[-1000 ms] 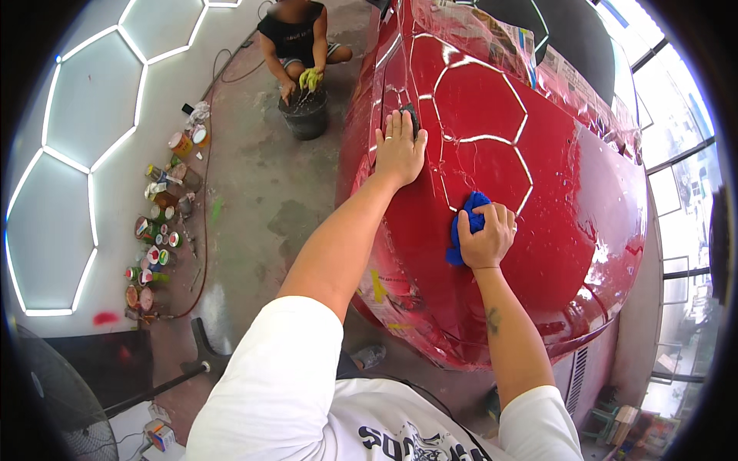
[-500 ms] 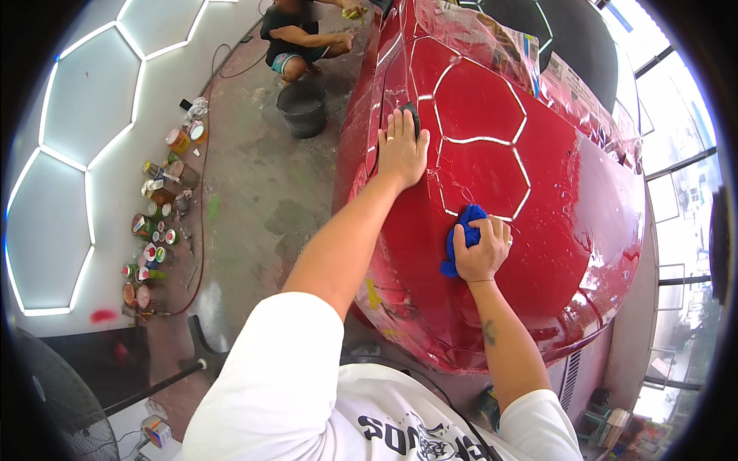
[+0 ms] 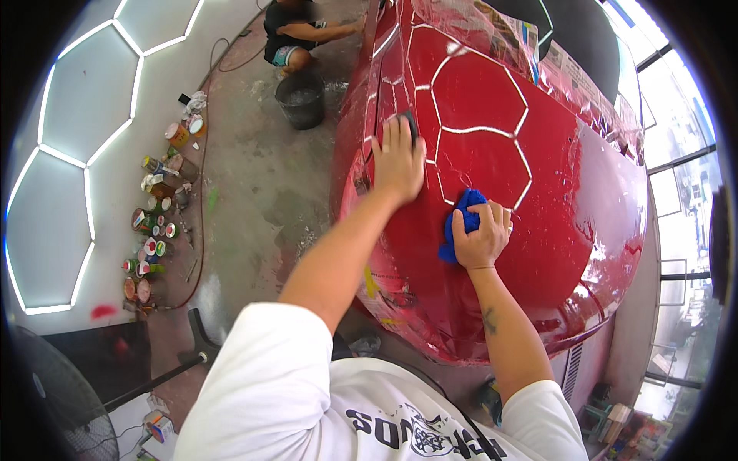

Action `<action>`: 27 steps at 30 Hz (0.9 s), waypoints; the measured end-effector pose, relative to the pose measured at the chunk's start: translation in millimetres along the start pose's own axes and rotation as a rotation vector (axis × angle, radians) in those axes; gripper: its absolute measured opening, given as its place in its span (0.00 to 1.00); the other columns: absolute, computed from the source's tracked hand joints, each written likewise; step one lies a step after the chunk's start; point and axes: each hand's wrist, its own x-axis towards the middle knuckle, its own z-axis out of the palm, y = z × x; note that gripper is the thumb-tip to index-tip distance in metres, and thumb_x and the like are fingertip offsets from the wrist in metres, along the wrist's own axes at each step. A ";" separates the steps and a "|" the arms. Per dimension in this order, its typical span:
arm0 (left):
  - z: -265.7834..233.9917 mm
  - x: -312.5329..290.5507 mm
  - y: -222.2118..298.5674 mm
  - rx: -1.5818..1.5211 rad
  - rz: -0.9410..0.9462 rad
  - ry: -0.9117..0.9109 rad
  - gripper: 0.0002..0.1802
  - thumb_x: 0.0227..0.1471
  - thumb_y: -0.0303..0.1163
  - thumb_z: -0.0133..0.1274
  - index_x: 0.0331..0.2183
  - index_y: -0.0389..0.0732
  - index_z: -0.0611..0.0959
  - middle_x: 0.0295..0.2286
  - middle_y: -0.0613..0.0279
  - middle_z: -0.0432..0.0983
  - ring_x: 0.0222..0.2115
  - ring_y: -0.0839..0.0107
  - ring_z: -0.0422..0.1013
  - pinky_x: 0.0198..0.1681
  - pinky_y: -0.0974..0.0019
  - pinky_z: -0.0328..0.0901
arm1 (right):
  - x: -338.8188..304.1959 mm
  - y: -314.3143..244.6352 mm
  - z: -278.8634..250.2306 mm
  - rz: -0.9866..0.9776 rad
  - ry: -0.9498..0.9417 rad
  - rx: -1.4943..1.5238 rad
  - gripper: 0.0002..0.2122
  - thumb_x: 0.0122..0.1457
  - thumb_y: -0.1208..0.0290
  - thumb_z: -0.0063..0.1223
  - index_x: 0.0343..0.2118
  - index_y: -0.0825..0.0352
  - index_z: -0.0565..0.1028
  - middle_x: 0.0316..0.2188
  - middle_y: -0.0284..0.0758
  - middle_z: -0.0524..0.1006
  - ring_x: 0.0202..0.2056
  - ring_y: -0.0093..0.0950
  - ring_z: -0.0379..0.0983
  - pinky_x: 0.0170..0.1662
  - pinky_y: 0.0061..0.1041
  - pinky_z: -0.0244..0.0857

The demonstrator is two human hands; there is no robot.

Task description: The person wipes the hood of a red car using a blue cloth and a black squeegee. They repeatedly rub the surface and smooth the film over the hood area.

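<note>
The glossy red car bonnet (image 3: 550, 238) spreads out in front of me, wet-looking and mirroring hexagonal lights. My left hand (image 3: 400, 165) lies nearly flat near its left edge, fingers pressing a small dark pad (image 3: 410, 127) against the paint. Most of that pad is hidden under the fingers, so its exact kind does not show. Closer to me and further right, my right hand (image 3: 484, 237) grips a bunched blue cloth (image 3: 464, 219), which rests on the bonnet.
Plastic sheet and newspaper (image 3: 569, 92) cover the windscreen area. On the left stand several paint cans (image 3: 144, 221) along a hose (image 3: 201, 230). A co-worker (image 3: 288, 34) crouches by a black bucket (image 3: 300, 100). A fan (image 3: 65, 399) stands at lower left.
My left hand has slid the dark pad back toward me over the paint. The right hand and cloth keep about the same spot on the bonnet. The co-worker's arm now reaches toward the car's side.
</note>
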 end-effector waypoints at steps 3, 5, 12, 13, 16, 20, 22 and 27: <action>4.6 -157.3 25.2 0.131 0.074 -0.111 0.40 0.79 0.50 0.40 0.77 0.32 0.58 0.79 0.34 0.47 0.80 0.38 0.44 0.79 0.27 0.37 | -0.8 3.6 -4.7 0.029 0.000 -0.013 0.14 0.55 0.55 0.74 0.36 0.58 0.81 0.45 0.35 0.82 0.50 0.43 0.77 0.55 0.49 0.67; -13.9 -148.1 12.9 0.254 0.157 -0.174 0.41 0.79 0.49 0.41 0.78 0.31 0.58 0.78 0.34 0.47 0.80 0.37 0.45 0.79 0.27 0.38 | -0.4 4.3 -4.0 0.023 0.013 0.008 0.14 0.55 0.55 0.74 0.36 0.58 0.81 0.45 0.35 0.82 0.50 0.42 0.77 0.54 0.49 0.68; -35.2 -73.7 -12.4 0.236 0.104 -0.172 0.42 0.78 0.48 0.41 0.78 0.30 0.57 0.77 0.32 0.50 0.79 0.35 0.45 0.79 0.26 0.39 | -2.4 -0.3 -5.5 0.003 0.020 0.015 0.14 0.55 0.55 0.73 0.35 0.58 0.82 0.44 0.34 0.82 0.50 0.42 0.77 0.53 0.48 0.67; -24.0 -116.6 -3.7 0.290 0.125 -0.128 0.42 0.78 0.49 0.41 0.77 0.29 0.58 0.77 0.29 0.50 0.78 0.33 0.46 0.79 0.26 0.39 | -1.3 0.6 -4.2 0.009 0.025 0.014 0.14 0.55 0.55 0.73 0.35 0.58 0.82 0.44 0.34 0.82 0.50 0.42 0.77 0.53 0.48 0.67; -16.2 -173.7 12.8 0.349 0.081 -0.127 0.41 0.78 0.49 0.42 0.76 0.27 0.60 0.75 0.26 0.53 0.78 0.31 0.48 0.79 0.26 0.39 | -0.2 -0.6 -5.2 0.013 0.034 0.020 0.14 0.55 0.55 0.73 0.35 0.58 0.82 0.43 0.33 0.81 0.50 0.42 0.77 0.54 0.48 0.67; -18.3 -99.0 12.5 0.327 -0.093 -0.039 0.42 0.77 0.48 0.42 0.75 0.25 0.61 0.75 0.25 0.54 0.78 0.31 0.48 0.78 0.24 0.39 | 0.9 -5.0 -1.9 0.011 0.035 0.018 0.14 0.55 0.55 0.73 0.36 0.58 0.82 0.43 0.34 0.81 0.50 0.42 0.77 0.54 0.48 0.68; -3.6 -116.9 24.4 0.323 -0.103 0.001 0.42 0.78 0.49 0.41 0.75 0.25 0.60 0.75 0.25 0.55 0.78 0.30 0.47 0.78 0.23 0.39 | -1.7 0.0 -4.4 0.014 0.024 0.005 0.14 0.55 0.55 0.73 0.36 0.58 0.82 0.43 0.34 0.82 0.51 0.42 0.77 0.54 0.48 0.68; -5.5 -133.1 25.0 0.295 -0.048 -0.066 0.41 0.78 0.47 0.42 0.76 0.26 0.59 0.75 0.25 0.51 0.77 0.27 0.46 0.76 0.20 0.39 | -2.4 2.1 -3.5 0.015 0.012 -0.004 0.14 0.56 0.55 0.73 0.36 0.58 0.82 0.44 0.34 0.82 0.52 0.43 0.77 0.55 0.48 0.68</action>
